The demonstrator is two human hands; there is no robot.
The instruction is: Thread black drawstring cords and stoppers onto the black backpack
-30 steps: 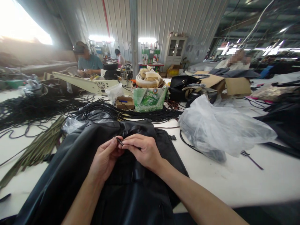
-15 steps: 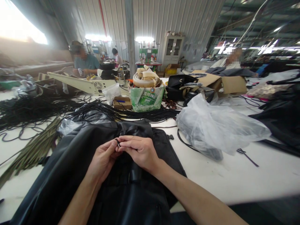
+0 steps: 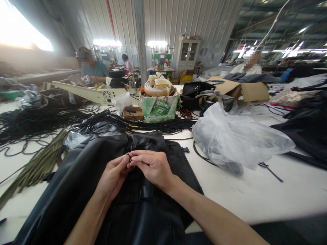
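A large black bag [image 3: 84,173] with a smooth, leather-like surface lies in front of me. Above its upper middle, my left hand [image 3: 114,174] and my right hand [image 3: 155,167] meet fingertip to fingertip. Both pinch a small black piece [image 3: 129,158], perhaps a cord end; the fingers cover most of it. Just beyond my fingers a black strap loop [image 3: 143,143] sits at the bag's top. Below my right hand, a short black strap [image 3: 146,193] runs down the bag's front.
Bundles of black cords [image 3: 163,126] and olive cords [image 3: 38,166] lie across the white table [image 3: 242,200]. A filled clear plastic bag [image 3: 237,136] stands on the right. Farther back are a green carton [image 3: 160,110] and a cardboard box [image 3: 252,92]. Other people sit beyond.
My hands stay together over the bag, with only a slight shift of the fingers. Less of the small black piece shows between the fingertips now.
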